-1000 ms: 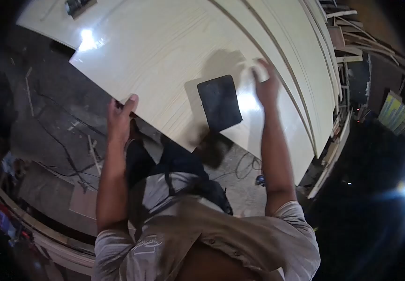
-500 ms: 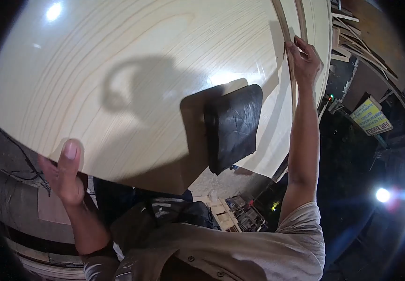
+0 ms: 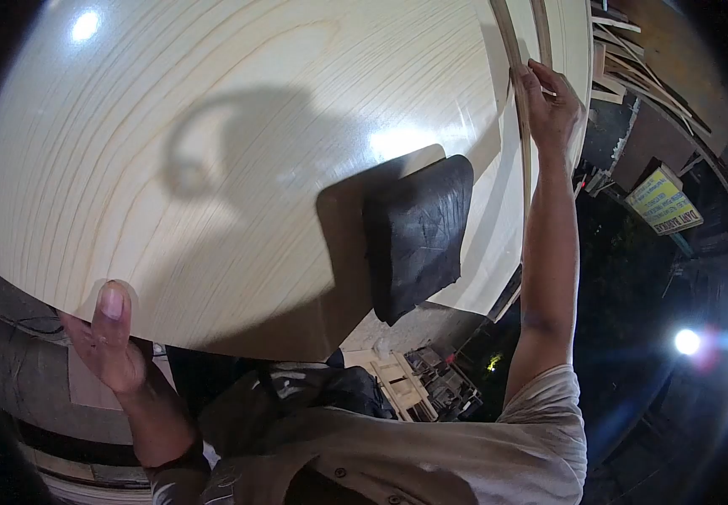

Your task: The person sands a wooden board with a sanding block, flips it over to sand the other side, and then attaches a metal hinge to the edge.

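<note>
A large glossy sheet with pale wood grain (image 3: 237, 236) fills most of the view. At its lower left edge is my left hand (image 3: 111, 349), thumb on the top face and fingers partly hidden beneath, closed on the edge. At the upper right my right hand (image 3: 553, 109) pinches a thin brown wooden strip (image 3: 524, 135) between thumb and fingers. The strip runs along the right side of the sheet, with a second brown strip (image 3: 541, 34) beside it. A black, wrinkled-surfaced block (image 3: 418, 236) overlaps the sheet's lower right part, left of my right forearm.
Stacked boards (image 3: 23, 370) lie at the lower left. Wooden offcuts (image 3: 646, 71) are piled at the upper right, above a yellow sign (image 3: 663, 202). Pale wooden pieces (image 3: 393, 379) lie on the floor beyond my body. A bright lamp (image 3: 687, 342) shines at the right.
My left hand and the sheet's near edge sit slightly lower and further left in view. My right hand keeps its pinch on the strip, shifted only slightly.
</note>
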The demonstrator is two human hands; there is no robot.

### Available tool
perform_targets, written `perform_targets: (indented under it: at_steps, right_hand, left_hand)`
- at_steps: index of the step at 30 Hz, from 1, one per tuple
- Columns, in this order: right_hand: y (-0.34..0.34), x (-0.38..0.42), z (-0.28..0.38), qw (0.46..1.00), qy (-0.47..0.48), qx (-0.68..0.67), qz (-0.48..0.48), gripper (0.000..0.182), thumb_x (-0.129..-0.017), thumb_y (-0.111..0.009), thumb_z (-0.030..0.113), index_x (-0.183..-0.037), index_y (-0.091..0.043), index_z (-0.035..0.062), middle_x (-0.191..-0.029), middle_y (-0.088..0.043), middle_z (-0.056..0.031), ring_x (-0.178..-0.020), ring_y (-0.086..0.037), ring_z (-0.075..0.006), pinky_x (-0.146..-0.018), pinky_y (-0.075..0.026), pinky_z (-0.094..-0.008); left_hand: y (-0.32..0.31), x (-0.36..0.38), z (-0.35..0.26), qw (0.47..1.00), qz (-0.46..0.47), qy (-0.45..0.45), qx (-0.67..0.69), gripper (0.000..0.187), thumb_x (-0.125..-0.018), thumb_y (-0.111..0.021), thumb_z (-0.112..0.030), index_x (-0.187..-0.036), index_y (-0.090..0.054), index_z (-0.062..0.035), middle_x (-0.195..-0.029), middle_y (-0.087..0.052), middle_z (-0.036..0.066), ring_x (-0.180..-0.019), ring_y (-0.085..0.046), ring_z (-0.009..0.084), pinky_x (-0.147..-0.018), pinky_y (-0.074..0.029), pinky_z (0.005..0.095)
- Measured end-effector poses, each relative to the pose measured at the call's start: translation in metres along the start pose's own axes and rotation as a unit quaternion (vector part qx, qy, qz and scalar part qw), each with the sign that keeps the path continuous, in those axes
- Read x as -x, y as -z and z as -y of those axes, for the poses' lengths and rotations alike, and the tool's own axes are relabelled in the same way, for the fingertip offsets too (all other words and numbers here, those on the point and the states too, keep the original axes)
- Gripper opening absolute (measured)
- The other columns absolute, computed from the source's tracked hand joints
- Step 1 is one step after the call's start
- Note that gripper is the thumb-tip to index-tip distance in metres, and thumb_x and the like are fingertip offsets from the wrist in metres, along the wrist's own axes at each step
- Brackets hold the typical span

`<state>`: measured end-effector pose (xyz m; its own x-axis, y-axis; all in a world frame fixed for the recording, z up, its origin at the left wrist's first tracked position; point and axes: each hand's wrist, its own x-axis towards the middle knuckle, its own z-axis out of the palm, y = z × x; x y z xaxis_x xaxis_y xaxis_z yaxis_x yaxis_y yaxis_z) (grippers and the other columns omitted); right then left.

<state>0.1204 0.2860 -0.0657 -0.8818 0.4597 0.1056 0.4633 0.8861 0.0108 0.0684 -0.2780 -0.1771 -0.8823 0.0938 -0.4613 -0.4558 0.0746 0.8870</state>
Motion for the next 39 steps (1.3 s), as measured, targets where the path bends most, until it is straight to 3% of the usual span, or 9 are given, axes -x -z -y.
perform_targets:
  at_steps: [12,15,19,21,25,30,34,37,39]
  right_hand:
    - [0.013,0.01,0.008,0.997,-0.046,-0.055,0.017,0.027,-0.094,-0.073,0.025,-0.115,-0.075,0.0078,-0.102,-0.075,-0.0144,-0.094,-0.074,-0.0241,-0.076,-0.06,-0.0351]
    - [0.033,0.071,0.075,0.994,-0.017,-0.107,0.02,0.039,-0.09,-0.077,0.014,-0.124,-0.063,0.0024,-0.108,-0.069,-0.0133,-0.095,-0.069,-0.0222,-0.08,-0.056,-0.0347]
    - [0.067,0.16,0.19,0.984,0.039,-0.101,0.14,0.099,-0.069,-0.091,0.026,-0.151,-0.039,0.0112,-0.142,-0.047,-0.0274,-0.126,-0.052,-0.0415,-0.107,-0.043,-0.0495]
    - [0.075,0.169,0.201,0.983,0.008,-0.115,0.14,0.099,-0.063,-0.093,0.028,-0.148,-0.045,0.0141,-0.147,-0.042,-0.0273,-0.126,-0.051,-0.0438,-0.106,-0.044,-0.0498]
    - [0.085,0.144,0.145,0.96,-0.008,-0.21,0.184,0.096,-0.059,-0.093,0.025,-0.145,-0.052,0.0173,-0.155,-0.033,-0.0268,-0.133,-0.047,-0.0462,-0.109,-0.044,-0.0517]
    - [0.107,0.082,0.027,0.989,-0.008,-0.117,0.088,0.078,-0.062,-0.083,0.016,-0.137,-0.062,0.0262,-0.152,-0.048,-0.0139,-0.131,-0.051,-0.0417,-0.108,-0.046,-0.0489]
    - [0.071,0.023,0.014,0.984,0.103,-0.062,0.133,0.068,-0.065,-0.08,0.022,-0.131,-0.068,0.0285,-0.15,-0.052,-0.0076,-0.127,-0.052,-0.0396,-0.107,-0.044,-0.0497]
    - [0.047,-0.012,0.027,0.987,0.113,-0.07,0.095,0.065,-0.065,-0.079,0.026,-0.129,-0.07,0.0284,-0.15,-0.053,-0.0053,-0.123,-0.053,-0.037,-0.105,-0.044,-0.0493]
    - [0.051,0.012,-0.006,0.984,0.129,-0.078,0.097,0.065,-0.064,-0.08,0.027,-0.128,-0.071,0.0296,-0.149,-0.054,-0.0048,-0.119,-0.054,-0.0356,-0.104,-0.044,-0.0478]
  left_hand:
    - [-0.019,-0.005,-0.021,0.983,0.035,0.104,0.146,0.058,-0.091,-0.069,-0.01,-0.138,-0.042,0.0103,-0.132,-0.053,0.017,-0.124,-0.05,0.0239,-0.11,-0.036,0.0378]
    - [-0.019,-0.006,-0.027,0.969,0.077,0.126,0.197,0.069,-0.094,-0.067,-0.02,-0.147,-0.034,0.0089,-0.139,-0.049,0.02,-0.132,-0.047,0.0275,-0.113,-0.036,0.0424]
    - [-0.035,-0.009,-0.061,0.977,0.108,0.135,0.123,0.067,-0.096,-0.067,-0.021,-0.148,-0.035,0.0057,-0.141,-0.047,0.021,-0.134,-0.047,0.0272,-0.114,-0.038,0.0415]
    - [-0.031,-0.014,-0.071,0.984,0.094,0.107,0.11,0.061,-0.095,-0.066,-0.019,-0.146,-0.041,0.0023,-0.14,-0.048,0.017,-0.129,-0.05,0.0249,-0.108,-0.042,0.0389]
    - [-0.02,-0.037,-0.105,0.979,-0.198,-0.038,0.016,0.032,-0.095,-0.057,-0.014,-0.122,-0.059,0.0009,-0.129,-0.056,0.01,-0.11,-0.056,0.0206,-0.1,-0.045,0.0341]
    - [-0.188,-0.055,-0.174,0.923,0.177,-0.334,-0.074,0.029,-0.091,-0.06,-0.003,-0.12,-0.067,-0.0023,-0.121,-0.067,0.013,-0.115,-0.062,0.0258,-0.103,-0.046,0.0355]
    - [-0.322,-0.104,-0.167,0.75,0.082,-0.592,-0.282,0.034,-0.09,-0.062,-0.012,-0.124,-0.067,-0.0075,-0.126,-0.067,0.013,-0.122,-0.058,0.0326,-0.106,-0.045,0.0435]
    - [-0.345,-0.127,-0.162,0.754,0.179,-0.468,-0.424,0.045,-0.098,-0.049,-0.025,-0.136,-0.058,-0.0038,-0.148,-0.052,0.015,-0.143,-0.041,0.04,-0.12,-0.029,0.0546]
    - [-0.347,-0.119,-0.154,0.746,0.152,-0.492,-0.423,0.038,-0.098,-0.05,-0.024,-0.129,-0.064,-0.0075,-0.144,-0.057,0.011,-0.139,-0.045,0.0382,-0.118,-0.034,0.054]
